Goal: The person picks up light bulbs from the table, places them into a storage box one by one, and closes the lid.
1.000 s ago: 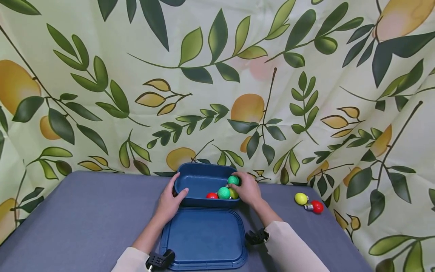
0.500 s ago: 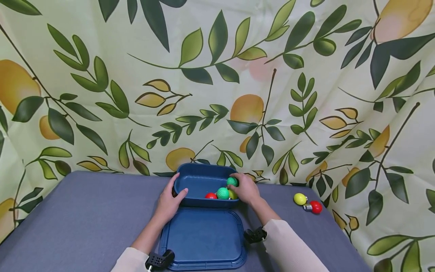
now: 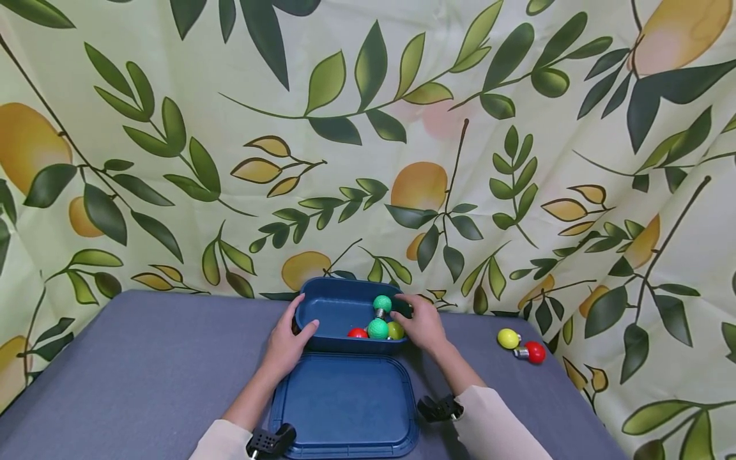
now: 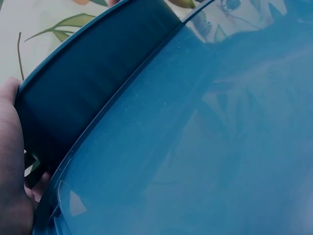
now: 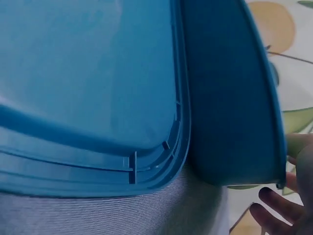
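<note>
A deep blue plastic box (image 3: 351,345) stands at the back of the table. Inside, toward its right end, lie a green light bulb (image 3: 382,303), a second green bulb (image 3: 377,329), a red bulb (image 3: 358,333) and a yellow-green bulb (image 3: 395,330). My left hand (image 3: 287,338) grips the box's left end, thumb at the front rim and fingers round the side. Over the right rim, my right hand (image 3: 424,326) has loosely bent fingers and holds nothing. In the right wrist view its fingers (image 5: 276,210) are spread beside the box wall (image 5: 225,98).
The blue lid (image 3: 345,402) lies flat in front of the box. On the right of the grey table (image 3: 172,358), a yellow bulb (image 3: 508,338) and a red bulb (image 3: 536,352) lie together. A leaf-printed cloth (image 3: 368,160) hangs right behind the box.
My right hand has let go of the upper green bulb, which now lies in the box, and has drawn slightly right. The left hand stays on the box.
</note>
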Motion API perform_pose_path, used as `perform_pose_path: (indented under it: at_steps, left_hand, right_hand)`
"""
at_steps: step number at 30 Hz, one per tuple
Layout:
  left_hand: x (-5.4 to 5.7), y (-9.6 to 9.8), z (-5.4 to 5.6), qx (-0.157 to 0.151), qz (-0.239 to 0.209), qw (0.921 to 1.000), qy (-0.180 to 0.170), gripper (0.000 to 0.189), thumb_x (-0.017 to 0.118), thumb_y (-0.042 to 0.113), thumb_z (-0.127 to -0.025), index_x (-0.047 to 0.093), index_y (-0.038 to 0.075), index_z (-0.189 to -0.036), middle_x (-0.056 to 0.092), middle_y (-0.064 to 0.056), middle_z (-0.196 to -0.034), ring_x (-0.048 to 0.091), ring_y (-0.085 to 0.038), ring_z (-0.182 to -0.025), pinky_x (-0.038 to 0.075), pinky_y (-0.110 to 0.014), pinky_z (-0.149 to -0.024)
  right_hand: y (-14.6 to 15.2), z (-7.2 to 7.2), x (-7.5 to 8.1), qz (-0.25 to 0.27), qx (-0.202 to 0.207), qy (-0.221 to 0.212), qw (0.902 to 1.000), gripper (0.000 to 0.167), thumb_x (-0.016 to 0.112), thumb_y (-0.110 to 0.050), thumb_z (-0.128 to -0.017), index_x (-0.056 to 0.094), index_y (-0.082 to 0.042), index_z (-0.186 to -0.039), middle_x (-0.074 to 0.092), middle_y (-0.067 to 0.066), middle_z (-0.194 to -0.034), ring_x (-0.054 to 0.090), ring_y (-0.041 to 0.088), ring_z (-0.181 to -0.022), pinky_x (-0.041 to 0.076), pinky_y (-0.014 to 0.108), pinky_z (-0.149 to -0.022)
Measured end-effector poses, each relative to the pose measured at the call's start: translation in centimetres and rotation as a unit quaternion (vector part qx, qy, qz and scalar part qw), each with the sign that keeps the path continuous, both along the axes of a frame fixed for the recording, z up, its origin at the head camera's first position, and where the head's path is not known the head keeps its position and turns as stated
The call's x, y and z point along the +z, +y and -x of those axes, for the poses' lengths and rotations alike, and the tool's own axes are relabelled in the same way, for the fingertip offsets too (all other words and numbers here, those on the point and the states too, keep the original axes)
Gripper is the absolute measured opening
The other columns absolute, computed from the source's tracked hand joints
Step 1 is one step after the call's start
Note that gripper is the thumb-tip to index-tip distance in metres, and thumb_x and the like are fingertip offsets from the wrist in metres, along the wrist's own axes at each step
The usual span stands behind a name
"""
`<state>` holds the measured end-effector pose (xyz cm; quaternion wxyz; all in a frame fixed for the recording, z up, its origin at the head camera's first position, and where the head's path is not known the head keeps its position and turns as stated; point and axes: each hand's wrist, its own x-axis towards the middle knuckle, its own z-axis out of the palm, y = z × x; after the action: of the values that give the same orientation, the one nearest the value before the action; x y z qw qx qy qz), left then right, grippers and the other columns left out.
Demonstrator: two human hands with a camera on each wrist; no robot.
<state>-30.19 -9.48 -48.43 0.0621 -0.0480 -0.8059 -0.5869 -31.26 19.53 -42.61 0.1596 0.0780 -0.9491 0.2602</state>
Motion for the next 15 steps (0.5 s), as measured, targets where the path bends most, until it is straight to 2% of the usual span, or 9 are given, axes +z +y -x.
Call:
perform_pose_path:
  at_steps: [3, 8, 15]
  left_hand:
    - [0.0, 0.1, 0.0, -0.004, -0.002, 1.0000, 0.004, 0.067, 0.064, 0.030, -0.099, 0.033, 0.025, -0.159, 0.035, -0.015, -0.163, 0.038, -0.037, -0.148, 0.032, -0.061, -0.118]
    - [-0.1, 0.1, -0.1, -0.001, -0.001, 1.0000, 0.009, 0.067, 0.064, 0.030, -0.099, 0.033, 0.025, -0.159, 0.034, -0.015, -0.164, 0.037, -0.038, -0.149, 0.031, -0.062, -0.118]
    - [-0.3, 0.1, 0.0, -0.005, -0.004, 1.0000, 0.003, 0.067, 0.063, 0.030, -0.100, 0.032, 0.028, -0.159, 0.035, -0.014, -0.163, 0.040, -0.037, -0.147, 0.033, -0.061, -0.116]
  right_hand:
    - [0.7, -0.7, 0.0, 0.040, 0.009, 0.006, 0.9992, 0.041, 0.078, -0.018, -0.088, 0.069, -0.006, -0.127, 0.068, 0.018, -0.130, 0.070, 0.038, -0.107, 0.056, 0.053, -0.092]
    - [2.4, -2.3, 0.0, 0.083, 0.011, 0.017, 0.9963, 0.043, 0.076, -0.017, -0.090, 0.066, -0.003, -0.130, 0.066, 0.021, -0.132, 0.069, 0.040, -0.111, 0.058, 0.053, -0.089]
    - [5.5, -4.9, -0.6, 0.106, -0.063, 0.021, 0.9922, 0.043, 0.076, -0.018, -0.091, 0.066, -0.006, -0.131, 0.064, 0.020, -0.133, 0.067, 0.039, -0.117, 0.059, 0.050, -0.089]
